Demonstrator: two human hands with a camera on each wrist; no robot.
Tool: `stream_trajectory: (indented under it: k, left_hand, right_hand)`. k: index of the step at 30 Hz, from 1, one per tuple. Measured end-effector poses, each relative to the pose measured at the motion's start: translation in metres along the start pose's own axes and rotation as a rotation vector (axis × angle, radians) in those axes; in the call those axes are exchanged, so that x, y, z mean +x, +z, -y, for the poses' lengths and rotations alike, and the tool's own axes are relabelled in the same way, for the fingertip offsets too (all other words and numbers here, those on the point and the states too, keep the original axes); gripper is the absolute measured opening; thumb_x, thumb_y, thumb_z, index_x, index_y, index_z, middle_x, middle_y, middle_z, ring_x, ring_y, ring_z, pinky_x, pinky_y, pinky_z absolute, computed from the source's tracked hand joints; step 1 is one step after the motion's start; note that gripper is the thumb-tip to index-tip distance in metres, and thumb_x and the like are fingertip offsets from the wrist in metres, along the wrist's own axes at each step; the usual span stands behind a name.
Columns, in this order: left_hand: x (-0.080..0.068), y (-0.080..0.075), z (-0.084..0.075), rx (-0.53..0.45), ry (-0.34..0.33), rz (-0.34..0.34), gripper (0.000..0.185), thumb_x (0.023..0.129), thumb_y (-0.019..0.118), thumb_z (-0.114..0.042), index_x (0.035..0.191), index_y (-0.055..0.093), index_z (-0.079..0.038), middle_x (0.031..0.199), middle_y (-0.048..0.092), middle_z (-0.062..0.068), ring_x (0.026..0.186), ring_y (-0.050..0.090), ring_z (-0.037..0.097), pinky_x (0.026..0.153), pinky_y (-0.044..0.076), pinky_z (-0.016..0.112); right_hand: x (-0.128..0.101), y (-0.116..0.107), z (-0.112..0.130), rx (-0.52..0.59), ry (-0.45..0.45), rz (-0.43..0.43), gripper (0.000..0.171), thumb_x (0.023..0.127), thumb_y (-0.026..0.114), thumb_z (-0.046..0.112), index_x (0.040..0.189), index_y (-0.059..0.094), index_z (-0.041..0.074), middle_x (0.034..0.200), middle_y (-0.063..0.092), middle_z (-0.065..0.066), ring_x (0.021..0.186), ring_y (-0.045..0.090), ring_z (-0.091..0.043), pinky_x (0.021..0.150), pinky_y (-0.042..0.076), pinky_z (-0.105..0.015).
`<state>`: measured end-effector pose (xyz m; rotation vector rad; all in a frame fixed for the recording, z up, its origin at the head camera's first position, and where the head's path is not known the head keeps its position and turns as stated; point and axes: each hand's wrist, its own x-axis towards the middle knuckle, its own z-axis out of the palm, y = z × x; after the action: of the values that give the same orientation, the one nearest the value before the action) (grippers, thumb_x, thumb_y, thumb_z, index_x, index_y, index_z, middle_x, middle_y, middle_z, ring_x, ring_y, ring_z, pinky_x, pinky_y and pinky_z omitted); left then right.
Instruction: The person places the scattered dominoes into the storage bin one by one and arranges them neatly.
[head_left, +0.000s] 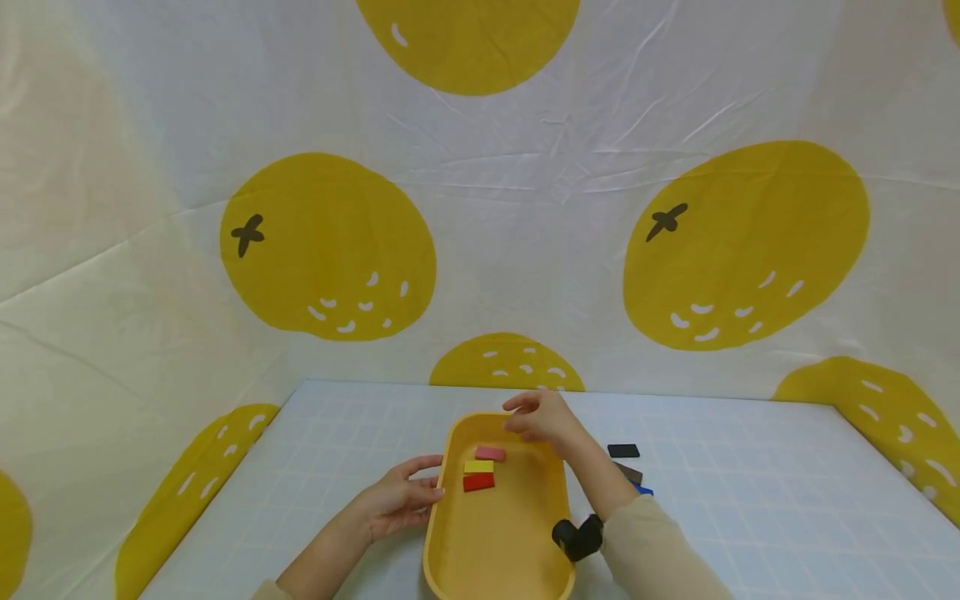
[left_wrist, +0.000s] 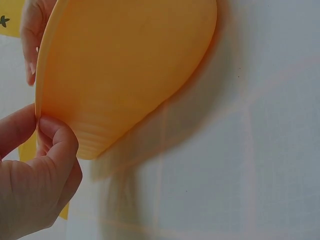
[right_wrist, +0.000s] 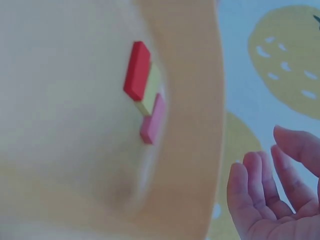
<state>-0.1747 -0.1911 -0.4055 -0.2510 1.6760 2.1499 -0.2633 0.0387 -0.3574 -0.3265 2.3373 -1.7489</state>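
Note:
A yellow-orange tray (head_left: 525,525) lies lengthwise before me, with a pink block (head_left: 490,454), a yellow block (head_left: 478,467) and a red block (head_left: 478,482) side by side near its left wall. At the left rim my left hand (head_left: 401,498) pinches the tray's edge between thumb and fingers, plain in the left wrist view. My right hand (head_left: 546,417) hovers over the tray's far right corner. Its fingers are loosely bent and hold nothing, as the right wrist view shows beside the tray wall (right_wrist: 192,125).
Right of the tray, a black block (head_left: 623,451), a brown block (head_left: 628,473) and a partly hidden blue block (head_left: 643,490) lie on the pale checked tabletop (head_left: 750,500). A cloth (head_left: 525,250) printed with yellow fruit hangs behind. A black wrist camera (head_left: 577,537) overlaps the tray's right rim.

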Motion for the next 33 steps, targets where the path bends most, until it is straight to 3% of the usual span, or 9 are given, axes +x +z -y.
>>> stream_trajectory:
  k: [7,18,25,33]
  left_hand:
    - [-0.001,0.0,0.002,-0.008,-0.005,0.004,0.063,0.087,0.056,0.007,0.142,0.027,-0.001,0.123,0.052,0.018,0.091,0.059,0.02,0.08,0.051,0.032]
    - [0.0,0.0,0.001,-0.005,0.001,0.001,0.062,0.087,0.057,0.007,0.142,0.028,-0.001,0.124,0.051,0.019,0.093,0.059,0.021,0.08,0.051,0.032]
    - [-0.001,0.0,0.001,-0.01,0.004,0.018,0.062,0.088,0.056,0.006,0.142,0.027,-0.001,0.125,0.052,0.018,0.093,0.059,0.021,0.081,0.05,0.033]
    - [0.0,0.001,0.001,-0.01,0.008,0.016,0.062,0.088,0.055,0.007,0.142,0.026,-0.001,0.128,0.049,0.02,0.095,0.059,0.022,0.083,0.05,0.035]
  right_hand:
    - [-0.016,-0.034,0.002,-0.06,0.009,0.086,0.026,0.081,0.069,0.005,0.106,0.064,-0.001,0.088,0.061,-0.009,0.089,0.062,-0.031,0.078,0.052,-0.039]
    - [-0.054,-0.103,-0.019,-0.208,-0.051,0.18,0.029,0.082,0.07,0.015,0.104,0.062,-0.001,0.087,0.061,-0.007,0.08,0.06,-0.023,0.074,0.052,-0.036]
    - [-0.073,-0.138,-0.047,-0.202,0.045,0.243,0.033,0.083,0.066,0.011,0.109,0.057,-0.008,0.087,0.058,-0.007,0.081,0.058,-0.024,0.076,0.051,-0.037]
    - [-0.088,-0.162,-0.087,-0.165,0.164,0.304,0.033,0.082,0.064,0.005,0.111,0.056,-0.009,0.086,0.057,-0.007,0.082,0.053,-0.02,0.075,0.051,-0.032]
